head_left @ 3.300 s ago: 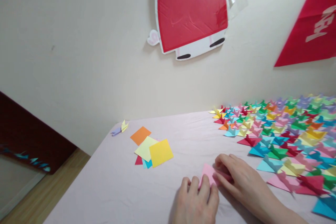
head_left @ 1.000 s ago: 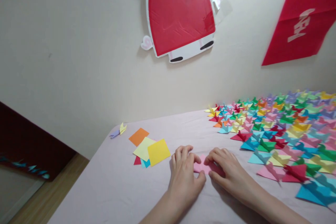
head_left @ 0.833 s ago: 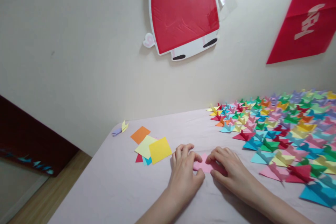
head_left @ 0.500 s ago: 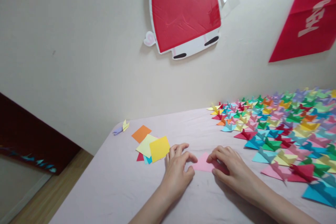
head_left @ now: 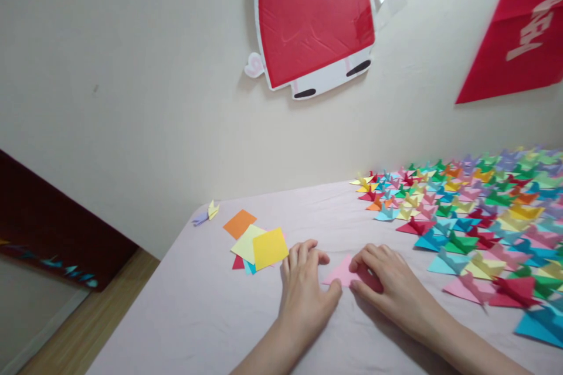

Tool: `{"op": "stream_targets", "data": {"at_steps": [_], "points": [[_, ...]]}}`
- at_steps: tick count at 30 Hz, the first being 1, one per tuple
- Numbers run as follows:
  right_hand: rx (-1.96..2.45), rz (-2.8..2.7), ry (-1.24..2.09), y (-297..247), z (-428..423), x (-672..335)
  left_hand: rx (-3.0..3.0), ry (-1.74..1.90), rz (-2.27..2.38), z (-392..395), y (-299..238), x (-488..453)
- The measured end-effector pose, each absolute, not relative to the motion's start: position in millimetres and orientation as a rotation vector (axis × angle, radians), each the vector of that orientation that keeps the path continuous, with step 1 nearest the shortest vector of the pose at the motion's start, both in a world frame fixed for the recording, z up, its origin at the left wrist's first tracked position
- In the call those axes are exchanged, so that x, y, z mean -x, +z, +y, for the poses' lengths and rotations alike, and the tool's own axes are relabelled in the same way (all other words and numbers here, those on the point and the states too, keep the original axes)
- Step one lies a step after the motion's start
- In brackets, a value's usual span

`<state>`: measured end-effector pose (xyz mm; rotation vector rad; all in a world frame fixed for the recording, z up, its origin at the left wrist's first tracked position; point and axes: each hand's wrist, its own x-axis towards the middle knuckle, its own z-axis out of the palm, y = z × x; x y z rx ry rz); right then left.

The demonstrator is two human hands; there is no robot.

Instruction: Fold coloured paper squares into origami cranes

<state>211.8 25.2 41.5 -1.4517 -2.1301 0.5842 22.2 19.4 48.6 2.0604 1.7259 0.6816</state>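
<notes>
A folded pink paper (head_left: pixel 339 273) lies flat on the pale pink tablecloth (head_left: pixel 197 316) between my hands. My left hand (head_left: pixel 305 287) rests to its left with the fingers curled together and the thumb tip against the paper's near left corner. My right hand (head_left: pixel 389 281) covers the paper's right side, its bent fingers pressing down on it. Part of the paper is hidden under those fingers.
Loose paper squares, yellow on top (head_left: pixel 269 248) and orange (head_left: pixel 239 223) behind, lie left of my hands. Two small folded pieces (head_left: pixel 206 214) sit near the table's far left corner. Rows of several coloured folded paper pieces (head_left: pixel 475 222) fill the right side. The wall stands behind and a wooden floor (head_left: pixel 65 328) lies at left.
My left hand drew back off the pink paper to the left, and its thumb is back at the corner. The paper now lies flatter. My right hand stayed on it.
</notes>
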Motion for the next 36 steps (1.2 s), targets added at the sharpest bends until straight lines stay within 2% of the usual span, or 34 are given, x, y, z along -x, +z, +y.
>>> {"op": "stream_targets", "data": {"at_steps": [5, 18, 26, 36], "points": [[1.471, -2.115, 0.565, 43, 25, -208, -2.083, 0.74, 1.735, 23, 44, -29], [1.405, -2.002, 0.821, 39, 33, -226, -2.074, 0.686, 1.652, 18, 47, -19], [1.536, -2.025, 0.526, 39, 26, -207, -2.075, 0.696, 1.725, 19, 48, -34], [1.478, -2.037, 0.632, 34, 30, -216, -2.067, 0.695, 1.643, 19, 50, -26]]}}
